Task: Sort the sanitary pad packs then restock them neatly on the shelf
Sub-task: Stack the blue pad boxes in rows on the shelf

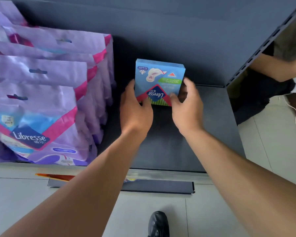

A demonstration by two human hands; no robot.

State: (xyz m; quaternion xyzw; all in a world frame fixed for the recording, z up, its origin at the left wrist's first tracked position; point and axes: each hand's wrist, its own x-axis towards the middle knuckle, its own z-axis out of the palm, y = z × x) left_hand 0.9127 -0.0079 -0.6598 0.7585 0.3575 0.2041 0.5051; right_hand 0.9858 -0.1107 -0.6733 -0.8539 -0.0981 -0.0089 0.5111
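A row of purple packs (41, 93) stands on the left side of the dark shelf (161, 142). Next comes the left hand (135, 110), which holds the left edge of a small blue box (159, 79). The box stands on the shelf, upside down. The right hand (186, 106) holds its right edge. A black shoe (158, 224) is on the floor.

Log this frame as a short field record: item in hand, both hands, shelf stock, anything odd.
item: blue box of pads, standing on the dark shelf
left hand: grips the box's left lower edge
right hand: grips its right side
shelf stock: purple packs in a front-to-back row, left of the box, apart from it
odd: box print reads upside down
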